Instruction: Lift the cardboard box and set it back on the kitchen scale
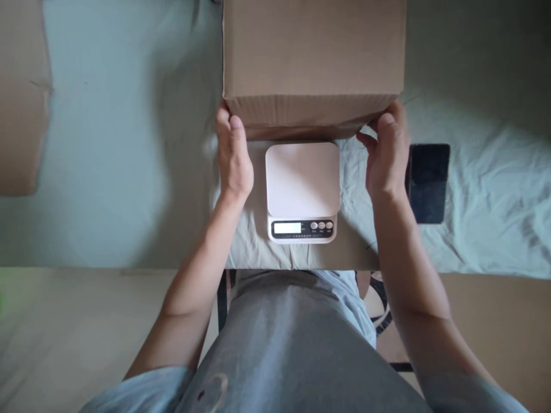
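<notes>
A large brown cardboard box [314, 51] is held between my two hands at the top of the view, its near side tilted toward me. My left hand [235, 152] grips the box's lower left corner, thumb showing and the other fingers partly hidden behind the edge. At the lower right corner, my right hand [387, 149] has its fingers curled under the cardboard. Just below the box's near edge sits a white digital kitchen scale [302, 180], between my forearms. Nothing rests on its plate, and its small display is lit without readable digits.
A dark smartphone [429, 183] lies to the right of my right wrist. Another piece of cardboard [21, 103] is at the far left. Wrinkled pale green cloth [107, 143] covers the table, whose front edge runs close to my body.
</notes>
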The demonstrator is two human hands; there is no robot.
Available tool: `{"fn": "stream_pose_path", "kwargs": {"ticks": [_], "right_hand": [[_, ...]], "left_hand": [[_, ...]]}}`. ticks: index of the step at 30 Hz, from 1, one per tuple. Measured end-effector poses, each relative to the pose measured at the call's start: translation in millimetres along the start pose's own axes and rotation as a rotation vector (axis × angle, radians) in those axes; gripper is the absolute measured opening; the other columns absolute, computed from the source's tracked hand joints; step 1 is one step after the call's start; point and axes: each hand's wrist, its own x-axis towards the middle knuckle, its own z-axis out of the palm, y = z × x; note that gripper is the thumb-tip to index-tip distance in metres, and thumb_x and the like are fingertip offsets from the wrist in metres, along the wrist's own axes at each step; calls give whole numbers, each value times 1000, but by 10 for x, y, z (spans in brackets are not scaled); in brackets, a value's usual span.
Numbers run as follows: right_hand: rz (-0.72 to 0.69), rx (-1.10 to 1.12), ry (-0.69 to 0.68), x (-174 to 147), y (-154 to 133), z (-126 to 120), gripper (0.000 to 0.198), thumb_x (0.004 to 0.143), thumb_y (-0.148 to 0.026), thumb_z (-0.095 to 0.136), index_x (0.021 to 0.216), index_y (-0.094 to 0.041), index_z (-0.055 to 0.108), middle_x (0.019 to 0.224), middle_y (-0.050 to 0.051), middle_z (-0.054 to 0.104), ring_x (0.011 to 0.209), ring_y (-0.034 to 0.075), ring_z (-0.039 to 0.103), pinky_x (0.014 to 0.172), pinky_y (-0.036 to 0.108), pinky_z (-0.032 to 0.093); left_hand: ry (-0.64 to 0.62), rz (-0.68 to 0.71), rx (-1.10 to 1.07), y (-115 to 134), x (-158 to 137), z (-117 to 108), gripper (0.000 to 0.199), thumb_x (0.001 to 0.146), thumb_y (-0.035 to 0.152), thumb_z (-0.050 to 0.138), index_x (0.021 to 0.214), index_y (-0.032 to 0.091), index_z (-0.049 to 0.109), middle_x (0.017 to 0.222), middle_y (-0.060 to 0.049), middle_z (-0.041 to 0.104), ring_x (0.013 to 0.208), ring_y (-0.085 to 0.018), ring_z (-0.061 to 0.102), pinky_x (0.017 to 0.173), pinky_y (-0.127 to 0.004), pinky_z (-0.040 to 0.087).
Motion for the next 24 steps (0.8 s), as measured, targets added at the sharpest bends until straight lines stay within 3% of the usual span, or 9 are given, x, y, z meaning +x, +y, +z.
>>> {"fn": "stream_pose_path", "kwargs": {"ticks": [5, 8, 11, 14, 18, 21, 24], "right_hand": [[150, 86, 2, 104, 251, -144, 55, 78, -70, 48, 127, -44, 47, 127, -3, 62, 122, 24, 56, 102, 49, 47], [256, 212, -22, 222, 490, -293, 55, 74, -70, 50, 119, -38, 51, 114, 1, 67, 114, 24, 61, 101, 51, 48], [321, 281, 42, 286, 561, -356, 53, 70, -68, 49, 109, -33, 52, 105, 2, 68, 107, 26, 64, 99, 54, 49], [338, 300, 78, 247, 375, -272, 52, 69, -66, 53, 110, -34, 53, 107, 1, 68, 108, 24, 62, 101, 51, 47], [244, 242, 29, 152, -15, -44, 49, 69, -70, 53, 106, -38, 55, 122, -4, 66, 122, 24, 53, 103, 45, 45], [226, 258, 17, 162, -214, 61, 43, 68, -67, 59, 96, -35, 55, 117, -3, 67, 114, 22, 55, 98, 40, 47], [199, 344, 71, 195, -373, 50, 35, 71, -57, 57, 92, -29, 55, 111, -1, 63, 103, 17, 58, 92, 35, 49]], "left_hand": [[-7, -59, -93, -190, 42, -61, 70, 82, 81, 35, 133, 34, 45, 154, -3, 40, 145, -23, 36, 119, -44, 34], [-29, -166, -184, -304, 114, -122, 71, 78, 83, 39, 126, 33, 52, 150, -4, 47, 144, -24, 39, 118, -45, 35], [-52, -224, -230, -331, 182, -187, 71, 74, 82, 44, 124, 34, 56, 143, -4, 55, 142, -25, 43, 117, -44, 37], [-81, -203, -242, -220, 202, -205, 70, 79, 79, 39, 134, 38, 50, 145, 1, 54, 144, -24, 40, 116, -47, 38], [-90, -141, -180, 26, 186, -130, 63, 89, 70, 32, 140, 35, 43, 155, 5, 42, 149, -21, 30, 116, -45, 37], [-81, -154, -138, 221, 173, -79, 57, 92, 66, 31, 138, 33, 44, 155, 5, 40, 149, -20, 30, 116, -45, 38], [-75, -68, -166, 452, 125, -112, 49, 90, 65, 41, 131, 40, 49, 151, 9, 45, 148, -20, 31, 115, -47, 42]]}}
